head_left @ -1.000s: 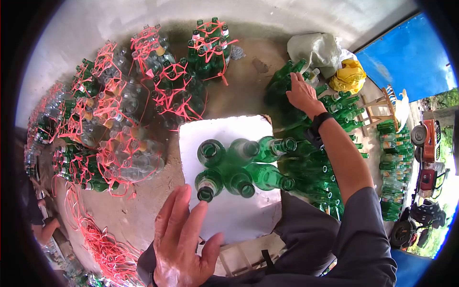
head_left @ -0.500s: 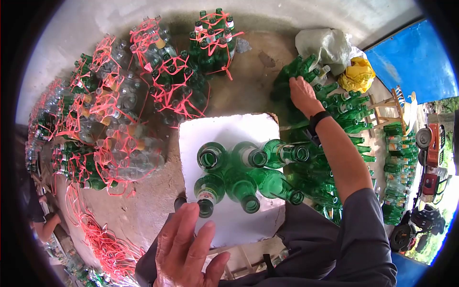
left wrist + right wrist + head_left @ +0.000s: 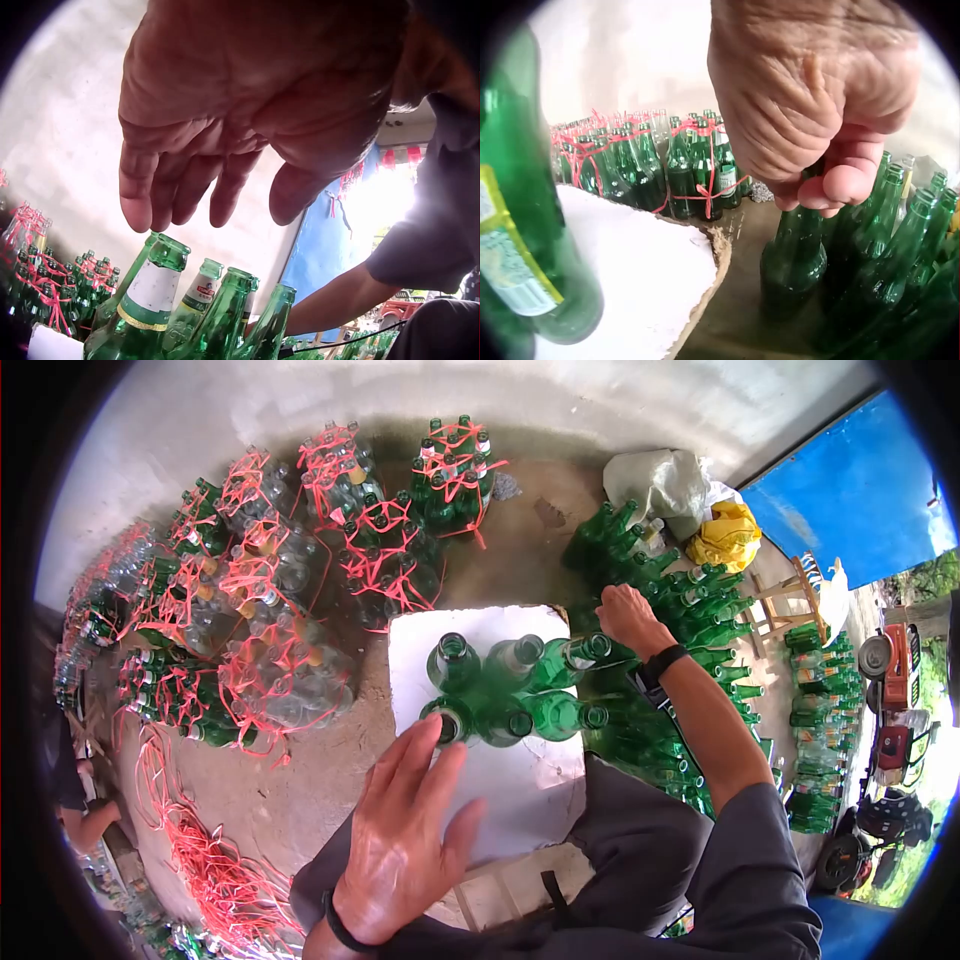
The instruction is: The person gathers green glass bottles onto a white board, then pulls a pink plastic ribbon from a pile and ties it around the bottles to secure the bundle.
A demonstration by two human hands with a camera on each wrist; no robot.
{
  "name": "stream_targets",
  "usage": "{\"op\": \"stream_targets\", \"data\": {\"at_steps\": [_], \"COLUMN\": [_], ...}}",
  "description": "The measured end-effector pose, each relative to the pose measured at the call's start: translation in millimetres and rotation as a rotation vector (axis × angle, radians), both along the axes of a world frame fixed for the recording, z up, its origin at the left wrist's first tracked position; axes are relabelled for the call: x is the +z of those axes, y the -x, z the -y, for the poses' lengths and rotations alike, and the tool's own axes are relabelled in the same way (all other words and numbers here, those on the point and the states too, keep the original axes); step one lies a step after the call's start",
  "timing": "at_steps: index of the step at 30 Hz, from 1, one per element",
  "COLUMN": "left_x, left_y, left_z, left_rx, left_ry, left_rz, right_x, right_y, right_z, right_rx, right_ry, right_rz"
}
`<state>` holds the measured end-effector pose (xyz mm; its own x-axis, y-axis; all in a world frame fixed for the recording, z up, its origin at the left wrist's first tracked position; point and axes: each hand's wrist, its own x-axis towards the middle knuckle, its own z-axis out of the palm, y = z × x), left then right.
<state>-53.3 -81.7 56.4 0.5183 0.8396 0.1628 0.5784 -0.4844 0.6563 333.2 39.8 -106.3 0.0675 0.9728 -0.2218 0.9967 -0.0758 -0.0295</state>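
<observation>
Several green glass bottles (image 3: 556, 716) stand grouped on a white board (image 3: 520, 810) in the middle of the head view. Over the near left bottle, my left hand (image 3: 395, 840) hovers with its fingers extended and thumb apart. From below, the left wrist view has that palm (image 3: 255, 82) above a labelled bottle (image 3: 150, 296), fingertips near its mouth. My right hand (image 3: 635, 622) is beyond the board's right edge. In the right wrist view its fingers curl round the neck of a green bottle (image 3: 791, 259), which hangs upright beside the board; the hand hides the bottle's top.
Many loose green bottles (image 3: 640, 730) crowd the floor on the right. Bundles of bottles tied with red strips (image 3: 385, 555) stand at left and back. A heap of red strips (image 3: 215, 870) lies front left. Sacks (image 3: 655, 490) and a wooden stool (image 3: 785, 600) stand back right.
My right hand has drawn back from the far bottles toward the board, bringing a green bottle by its neck. The left hand stays spread near the front bottle.
</observation>
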Motion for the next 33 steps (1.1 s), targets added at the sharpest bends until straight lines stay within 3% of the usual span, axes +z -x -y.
{"op": "stream_targets", "data": {"at_steps": [20,33], "left_x": [-39.1,-45.6], "left_y": [16.9,25.0], "left_z": [-8.2,0.1], "left_rx": [0.127,0.142], "left_ry": [-0.253,-0.248], "left_rz": [0.088,0.096], "right_x": [171.4,184.6], "right_y": [66.7,151.6], "right_z": [176.1,234.2], "right_rx": [0.052,0.312], "right_ry": [-0.004,-0.010], "right_rz": [0.006,-0.162]}}
